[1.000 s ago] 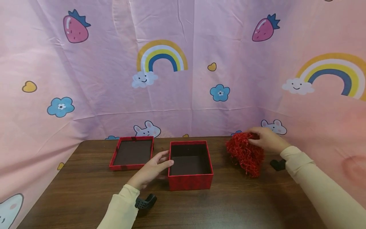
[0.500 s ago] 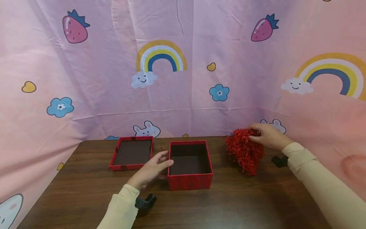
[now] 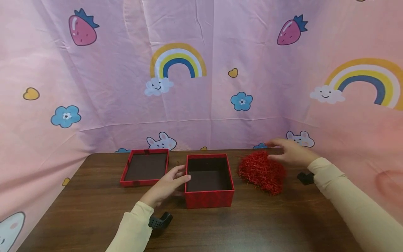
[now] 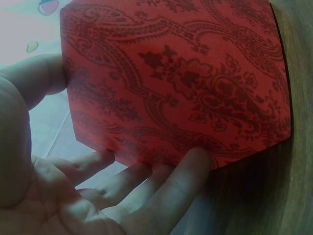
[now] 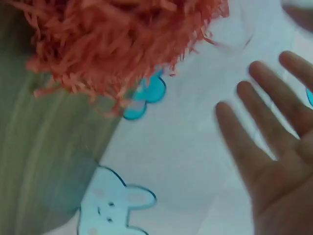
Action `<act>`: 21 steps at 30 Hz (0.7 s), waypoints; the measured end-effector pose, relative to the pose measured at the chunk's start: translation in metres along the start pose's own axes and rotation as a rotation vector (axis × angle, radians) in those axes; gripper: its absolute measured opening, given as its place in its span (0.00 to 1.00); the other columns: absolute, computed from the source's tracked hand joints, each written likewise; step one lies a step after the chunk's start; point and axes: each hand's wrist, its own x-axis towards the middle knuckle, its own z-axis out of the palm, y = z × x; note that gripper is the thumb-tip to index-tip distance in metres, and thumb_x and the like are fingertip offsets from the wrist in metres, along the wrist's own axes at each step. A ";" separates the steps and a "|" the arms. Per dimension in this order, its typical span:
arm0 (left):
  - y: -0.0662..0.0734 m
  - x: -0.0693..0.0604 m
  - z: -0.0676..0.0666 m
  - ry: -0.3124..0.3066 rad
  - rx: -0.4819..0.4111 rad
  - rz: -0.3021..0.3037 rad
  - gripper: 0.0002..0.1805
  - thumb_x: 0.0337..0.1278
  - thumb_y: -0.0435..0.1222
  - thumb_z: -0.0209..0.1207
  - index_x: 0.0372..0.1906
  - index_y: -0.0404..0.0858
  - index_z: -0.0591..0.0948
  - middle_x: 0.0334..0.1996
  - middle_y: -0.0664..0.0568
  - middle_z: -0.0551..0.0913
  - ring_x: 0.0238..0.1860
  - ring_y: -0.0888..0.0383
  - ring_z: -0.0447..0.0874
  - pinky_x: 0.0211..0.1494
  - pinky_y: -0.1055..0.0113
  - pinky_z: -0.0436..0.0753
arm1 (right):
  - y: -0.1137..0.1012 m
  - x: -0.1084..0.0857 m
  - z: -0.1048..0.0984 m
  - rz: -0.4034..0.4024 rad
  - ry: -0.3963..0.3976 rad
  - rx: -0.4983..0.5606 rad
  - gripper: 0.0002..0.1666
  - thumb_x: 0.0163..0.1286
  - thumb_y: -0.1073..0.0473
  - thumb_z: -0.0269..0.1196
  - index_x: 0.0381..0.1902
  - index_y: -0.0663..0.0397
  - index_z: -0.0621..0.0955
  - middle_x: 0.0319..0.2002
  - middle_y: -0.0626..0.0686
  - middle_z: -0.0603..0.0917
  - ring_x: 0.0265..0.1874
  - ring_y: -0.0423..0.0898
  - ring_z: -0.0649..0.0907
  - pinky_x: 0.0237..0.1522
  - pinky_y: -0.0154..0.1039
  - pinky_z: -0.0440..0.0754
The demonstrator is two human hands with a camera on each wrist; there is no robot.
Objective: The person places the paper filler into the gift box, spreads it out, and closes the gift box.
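Note:
The open red box (image 3: 209, 200) with a dark interior stands at the middle of the table. My left hand (image 3: 165, 187) touches its left side, thumb at the rim; in the left wrist view the fingertips of the hand (image 4: 142, 196) rest against the patterned red wall (image 4: 181, 83), fingers fairly straight. A heap of red shredded paper (image 3: 261, 173) lies on the table right of the box. Beside and slightly above it, my right hand (image 3: 291, 153) holds nothing; the right wrist view shows the hand (image 5: 279, 142) with spread, straight fingers, apart from the shreds (image 5: 107, 44).
A shallow red lid (image 3: 148, 168) lies with its dark inside up, left of the box and behind my left hand. The brown wooden table (image 3: 220, 231) meets a patterned cloth backdrop (image 3: 214, 133) at its back edge. Black devices are at both wrists.
My right hand has let go of the red shredded paper, which has dropped and spread out lower and leftward on the table. My left hand and the box have stayed in place.

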 end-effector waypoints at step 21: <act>-0.004 0.002 -0.001 -0.002 0.000 0.001 0.43 0.69 0.50 0.65 0.81 0.43 0.59 0.76 0.36 0.64 0.69 0.34 0.73 0.59 0.42 0.83 | -0.001 0.011 -0.003 -0.053 -0.027 -0.146 0.18 0.68 0.59 0.72 0.55 0.55 0.85 0.47 0.50 0.88 0.48 0.52 0.87 0.51 0.54 0.85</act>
